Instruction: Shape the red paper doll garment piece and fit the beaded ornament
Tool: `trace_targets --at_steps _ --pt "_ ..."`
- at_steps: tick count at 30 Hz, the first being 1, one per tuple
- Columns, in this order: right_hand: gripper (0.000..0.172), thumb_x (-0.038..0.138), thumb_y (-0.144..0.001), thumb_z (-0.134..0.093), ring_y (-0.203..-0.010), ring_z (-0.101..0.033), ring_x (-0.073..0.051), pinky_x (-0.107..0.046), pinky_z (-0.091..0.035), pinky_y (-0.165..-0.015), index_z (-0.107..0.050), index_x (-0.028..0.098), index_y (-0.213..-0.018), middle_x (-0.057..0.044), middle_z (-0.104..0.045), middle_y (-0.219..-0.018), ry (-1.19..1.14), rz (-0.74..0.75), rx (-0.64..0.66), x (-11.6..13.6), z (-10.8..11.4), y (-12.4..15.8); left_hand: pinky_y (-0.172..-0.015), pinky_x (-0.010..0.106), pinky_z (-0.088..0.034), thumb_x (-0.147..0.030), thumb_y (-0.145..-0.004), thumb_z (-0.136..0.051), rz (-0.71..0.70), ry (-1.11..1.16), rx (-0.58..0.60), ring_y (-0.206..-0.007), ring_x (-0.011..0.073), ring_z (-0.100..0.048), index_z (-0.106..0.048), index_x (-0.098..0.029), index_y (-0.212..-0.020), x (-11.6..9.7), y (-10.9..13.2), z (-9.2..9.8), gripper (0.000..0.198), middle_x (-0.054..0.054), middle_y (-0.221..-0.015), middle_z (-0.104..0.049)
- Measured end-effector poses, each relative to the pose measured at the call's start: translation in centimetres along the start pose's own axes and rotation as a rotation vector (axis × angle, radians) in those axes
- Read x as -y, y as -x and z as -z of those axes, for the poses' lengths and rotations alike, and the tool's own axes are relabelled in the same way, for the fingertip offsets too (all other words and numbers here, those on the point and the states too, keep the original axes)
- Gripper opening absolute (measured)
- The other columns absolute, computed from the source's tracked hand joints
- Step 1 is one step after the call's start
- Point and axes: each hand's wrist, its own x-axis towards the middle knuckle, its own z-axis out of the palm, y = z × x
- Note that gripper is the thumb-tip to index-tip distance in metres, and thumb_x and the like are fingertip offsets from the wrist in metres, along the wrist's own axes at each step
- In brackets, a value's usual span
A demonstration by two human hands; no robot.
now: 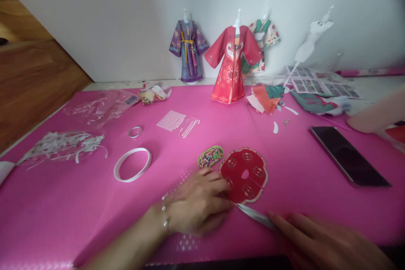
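Note:
My left hand (198, 202) lies on the pink mat with its fingers curled, pressing on the near-left edge of a red round paper collar piece (245, 174). My right hand (319, 240), blurred at the bottom right, is closed on a thin silver tool (256, 215) whose tip points at the collar's near edge. A small green oval piece (210, 156) lies just left of the collar.
A white tape ring (132, 164), a smaller ring (135, 131) and paper scraps (63, 143) lie left. A phone (348, 156) lies right. Paper robes on stands, one red (232, 63) and one purple (188, 50), stand by the wall, with instruction sheets (322, 84) at the back right.

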Motion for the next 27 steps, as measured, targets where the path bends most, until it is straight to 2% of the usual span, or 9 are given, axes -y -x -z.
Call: trace_targets --at_steps 7,19,24,27 --pt "0.04 0.009 -0.088 -0.032 -0.048 -0.067 -0.015 -0.026 -0.043 -0.034 -0.063 0.017 -0.111 -0.002 -0.074 -0.075 0.012 0.004 0.007 0.1 0.3 -0.2 -0.078 0.039 -0.042 -0.022 -0.09 -0.055 -0.008 0.001 -0.001 -0.086 0.0218 -0.056 -0.069 -0.021 -0.099 0.1 0.0 0.0 0.017 0.006 -0.095 -0.068" --pt "0.039 0.01 -0.087 -0.034 -0.043 -0.06 -0.012 -0.024 -0.043 -0.036 -0.066 0.019 -0.106 0.0 -0.072 -0.071 -0.004 -0.007 -0.027 0.1 0.3 -0.5 -0.075 0.038 -0.041 -0.022 -0.089 -0.055 -0.012 -0.01 -0.014 -0.083 0.0208 -0.055 -0.069 -0.022 -0.095 0.0 0.0 0.0 0.015 0.005 -0.089 -0.066" --pt "0.039 0.012 -0.091 -0.033 -0.042 -0.057 -0.01 -0.022 -0.042 -0.037 -0.068 0.021 -0.105 0.0 -0.071 -0.07 0.018 -0.031 -0.034 0.2 0.1 -0.1 -0.074 0.037 -0.04 -0.022 -0.088 -0.057 -0.028 -0.02 -0.041 -0.083 0.0203 -0.056 -0.068 -0.023 -0.095 0.1 0.0 -0.1 0.013 0.004 -0.088 -0.065" --pt "0.038 0.016 -0.096 -0.032 -0.047 -0.061 -0.011 -0.023 -0.043 -0.039 -0.067 0.022 -0.11 -0.001 -0.073 -0.075 0.041 -0.041 -0.015 0.2 -0.4 0.6 -0.074 0.037 -0.04 -0.022 -0.088 -0.058 -0.032 -0.019 -0.043 -0.083 0.0198 -0.056 -0.068 -0.022 -0.093 0.2 0.0 -0.1 0.011 0.004 -0.088 -0.065"
